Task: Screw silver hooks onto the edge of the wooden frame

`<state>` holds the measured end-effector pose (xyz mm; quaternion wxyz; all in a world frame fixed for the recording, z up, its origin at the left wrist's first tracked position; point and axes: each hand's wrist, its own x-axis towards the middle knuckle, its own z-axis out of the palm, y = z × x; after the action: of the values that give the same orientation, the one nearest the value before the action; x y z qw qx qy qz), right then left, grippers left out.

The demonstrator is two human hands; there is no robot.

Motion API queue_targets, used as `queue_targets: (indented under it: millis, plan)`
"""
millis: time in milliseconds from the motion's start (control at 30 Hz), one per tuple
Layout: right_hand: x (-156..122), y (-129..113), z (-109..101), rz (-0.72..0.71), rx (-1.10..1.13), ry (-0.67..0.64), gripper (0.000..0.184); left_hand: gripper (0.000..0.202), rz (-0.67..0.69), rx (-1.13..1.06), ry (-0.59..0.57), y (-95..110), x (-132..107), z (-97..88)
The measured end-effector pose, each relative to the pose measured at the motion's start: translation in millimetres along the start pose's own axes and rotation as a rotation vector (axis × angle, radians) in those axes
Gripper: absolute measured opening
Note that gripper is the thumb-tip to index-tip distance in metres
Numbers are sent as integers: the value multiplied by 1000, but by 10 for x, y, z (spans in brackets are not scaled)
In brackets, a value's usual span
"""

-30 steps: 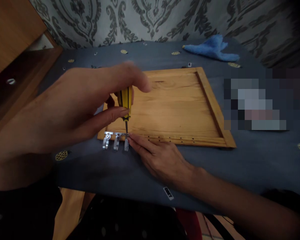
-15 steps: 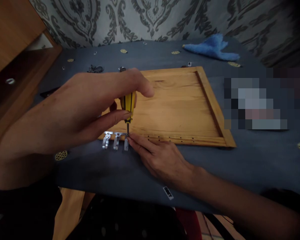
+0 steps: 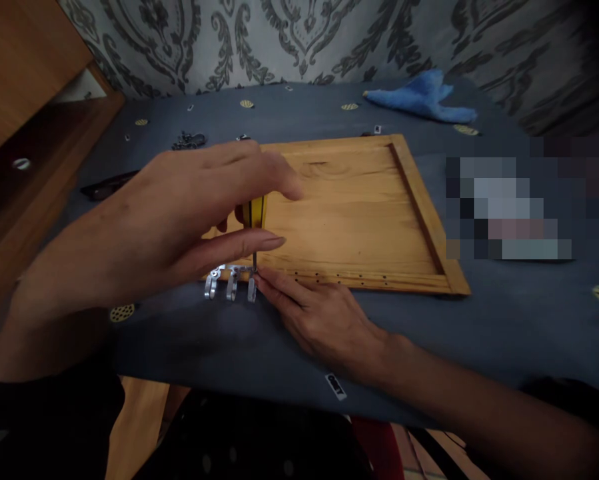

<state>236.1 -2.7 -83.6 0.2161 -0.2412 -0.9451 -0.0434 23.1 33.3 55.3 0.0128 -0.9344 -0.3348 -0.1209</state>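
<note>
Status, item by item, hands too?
Wooden panel: lying flat, rimmed side up.
Metal hooks: three in a row at its near edge.
Yellow screwdriver: nearly upright, tip down at the rightmost hook.
Left hand: around the screwdriver's handle.
Right hand: fingertips at the rightmost hook.
Blue plush item: lying down.

A fuzzy blue thing (image 3: pixel 422 100) is lying at the upper right, and brown wooden furniture (image 3: pixel 24 60) is standing at upper left.

A home, showing pineapple-print cloth (image 3: pixel 504 333)
</note>
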Motion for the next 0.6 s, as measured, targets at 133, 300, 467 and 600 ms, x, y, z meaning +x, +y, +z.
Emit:
queue_targets:
  millis: [133, 300, 467, 600]
  plan:
    - [3, 0, 8, 0, -18, -3, 44, 28, -42, 61, 69, 18, 6, 14]
    - [4, 7, 2, -11, -17, 3, 44, 30, -109, 4, 70, 76, -14, -5]
    - [-1, 10, 2, -4, -3, -22, 45, 31, -113, 11, 70, 76, -23, -35]
    - [-13, 12, 13, 0, 4, -2, 44, 33, -104, 16, 42, 43, -22, -52]
